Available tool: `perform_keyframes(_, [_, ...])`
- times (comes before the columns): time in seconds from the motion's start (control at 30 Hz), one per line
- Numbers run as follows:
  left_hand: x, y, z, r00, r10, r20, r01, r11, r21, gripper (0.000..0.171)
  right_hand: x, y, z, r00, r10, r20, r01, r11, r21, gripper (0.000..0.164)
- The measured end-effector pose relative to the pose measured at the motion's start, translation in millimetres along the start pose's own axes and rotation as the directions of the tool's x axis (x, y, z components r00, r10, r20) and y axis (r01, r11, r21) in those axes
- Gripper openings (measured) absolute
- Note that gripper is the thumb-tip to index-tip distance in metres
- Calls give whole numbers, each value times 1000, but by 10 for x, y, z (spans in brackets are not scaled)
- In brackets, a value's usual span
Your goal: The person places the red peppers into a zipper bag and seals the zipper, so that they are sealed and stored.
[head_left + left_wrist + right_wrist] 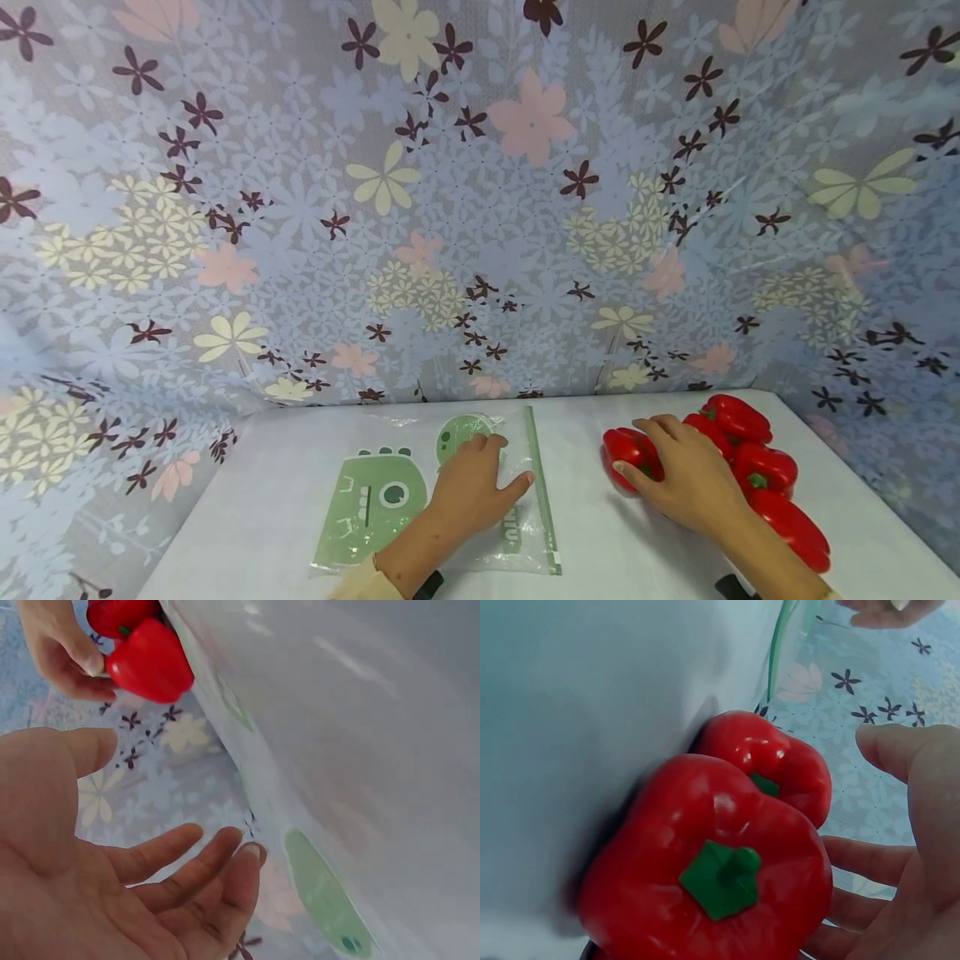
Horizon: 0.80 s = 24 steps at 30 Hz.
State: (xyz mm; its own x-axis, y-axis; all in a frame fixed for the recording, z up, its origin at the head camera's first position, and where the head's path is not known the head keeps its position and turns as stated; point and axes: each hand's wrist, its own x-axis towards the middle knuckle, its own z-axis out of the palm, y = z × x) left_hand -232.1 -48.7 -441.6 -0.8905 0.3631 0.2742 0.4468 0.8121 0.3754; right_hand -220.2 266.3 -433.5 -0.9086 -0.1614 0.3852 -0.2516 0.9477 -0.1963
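The clear plastic bag (408, 500) lies flat on the white table (592, 542), printed with a green one-eyed monster and a second green figure, which the left hand (476, 492) partly covers. A green zip strip (542, 483) runs along the bag's right edge, with a pale slider (556, 560) at its near end.

The left hand is over the bag's right half, fingers gently bent and thumb set apart, pinching nothing; whether a fingertip touches the plastic cannot be told.

To the right of the bag, just beyond its zip strip, lies a single red pepper (626, 457). The right hand (686, 475) arches over that pepper's right side, thumb and fingers spread apart; how firmly the fingertips press on it cannot be told.

Farther right of the bag, beyond the right hand, four more red peppers (765, 467) sit close together, at least one showing a green stem. Behind the bag hangs a floral cloth (480, 217). A cream sleeve (366, 581) ends at the left wrist, just at the bag's near edge.
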Motion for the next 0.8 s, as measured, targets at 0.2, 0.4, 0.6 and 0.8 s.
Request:
perform_keyframes(0.2, [78, 202, 80, 1000, -17, 26, 16, 999, 40, 69, 33, -22, 55, 1000, 22, 13, -21, 999, -36, 76])
perform_keyframes(0.4, [161, 323, 231, 997, -44, 56, 37, 991, 125, 77, 36, -24, 97, 999, 19, 28, -18, 999, -49, 73])
perform_keyframes(0.6, [195, 347, 392, 990, -92, 103, 73, 982, 173, 87, 22, -7, 146, 998, 32, 53, -29, 998, -61, 74])
perform_keyframes(0.8, [201, 346, 414, 987, -105, 118, 86, 984, 155, 91, 25, -7, 165, 997, 28, 66, -23, 997, -80, 75])
